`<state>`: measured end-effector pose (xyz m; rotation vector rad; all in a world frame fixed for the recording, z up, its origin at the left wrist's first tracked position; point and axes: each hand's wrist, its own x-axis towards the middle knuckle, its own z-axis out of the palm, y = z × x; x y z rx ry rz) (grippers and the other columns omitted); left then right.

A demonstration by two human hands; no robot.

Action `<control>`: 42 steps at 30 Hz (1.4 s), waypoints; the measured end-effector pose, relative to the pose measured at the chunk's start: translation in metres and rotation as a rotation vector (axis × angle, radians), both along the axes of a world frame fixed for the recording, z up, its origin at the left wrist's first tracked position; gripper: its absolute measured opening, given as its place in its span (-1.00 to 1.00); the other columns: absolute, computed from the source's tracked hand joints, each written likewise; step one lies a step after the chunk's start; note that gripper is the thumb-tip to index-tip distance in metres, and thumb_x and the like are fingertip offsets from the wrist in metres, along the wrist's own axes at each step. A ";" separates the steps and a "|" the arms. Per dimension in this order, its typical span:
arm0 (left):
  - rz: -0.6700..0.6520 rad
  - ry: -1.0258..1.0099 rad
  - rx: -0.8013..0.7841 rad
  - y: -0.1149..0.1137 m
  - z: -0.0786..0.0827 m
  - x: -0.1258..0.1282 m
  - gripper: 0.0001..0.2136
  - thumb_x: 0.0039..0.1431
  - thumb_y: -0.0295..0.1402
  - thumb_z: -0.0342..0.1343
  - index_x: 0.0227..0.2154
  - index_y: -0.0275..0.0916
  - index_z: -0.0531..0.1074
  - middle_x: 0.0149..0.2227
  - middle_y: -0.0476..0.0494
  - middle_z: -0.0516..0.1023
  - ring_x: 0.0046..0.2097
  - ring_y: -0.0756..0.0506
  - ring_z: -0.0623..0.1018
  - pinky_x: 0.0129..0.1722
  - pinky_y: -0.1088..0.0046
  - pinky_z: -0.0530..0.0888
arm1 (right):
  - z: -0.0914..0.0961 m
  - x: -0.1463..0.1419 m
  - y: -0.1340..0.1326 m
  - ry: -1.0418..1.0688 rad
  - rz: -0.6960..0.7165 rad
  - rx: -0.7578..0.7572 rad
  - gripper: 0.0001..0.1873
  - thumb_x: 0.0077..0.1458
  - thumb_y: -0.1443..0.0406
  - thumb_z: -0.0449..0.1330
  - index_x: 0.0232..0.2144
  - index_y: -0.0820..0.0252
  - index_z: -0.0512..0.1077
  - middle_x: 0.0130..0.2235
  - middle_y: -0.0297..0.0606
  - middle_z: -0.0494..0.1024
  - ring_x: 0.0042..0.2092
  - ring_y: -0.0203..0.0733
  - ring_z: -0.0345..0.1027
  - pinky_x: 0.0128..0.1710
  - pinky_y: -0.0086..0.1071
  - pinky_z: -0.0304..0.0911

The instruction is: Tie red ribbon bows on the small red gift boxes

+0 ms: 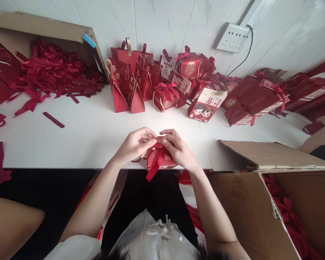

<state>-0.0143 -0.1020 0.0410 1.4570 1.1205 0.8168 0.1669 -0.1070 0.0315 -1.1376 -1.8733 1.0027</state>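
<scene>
A small red gift box point(151, 162) with pale printing stands at the table's front edge, straight ahead of me. A glossy red ribbon point(157, 161) lies across its top, one tail hanging down over the front. My left hand point(137, 145) is closed at the box's upper left, thumb and fingers pinching the ribbon near the top. On the other side my right hand point(177, 147) wraps the box's upper right, its thumb pressed on the top by the ribbon. The fingers partly hide the box top and the ribbon's upper part.
Red gift boxes, such as a bowed one point(166, 94) and a couple-printed one point(206, 104), stand along the wall. A carton point(56, 23) of ribbons is at left, an open carton point(238, 202) at right. Another person's arm point(13, 224) shows at left.
</scene>
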 end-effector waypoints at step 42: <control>0.285 0.153 0.014 -0.025 -0.011 0.018 -0.67 0.09 -0.11 0.02 -0.61 -0.22 0.18 -0.65 0.11 0.22 -0.57 0.05 0.29 -0.54 0.56 0.23 | 0.011 -0.003 -0.014 -0.073 -0.120 -0.017 -0.80 0.17 0.29 0.04 -0.48 0.17 0.35 0.00 -0.14 0.33 0.09 -0.08 0.21 0.09 -0.12 0.11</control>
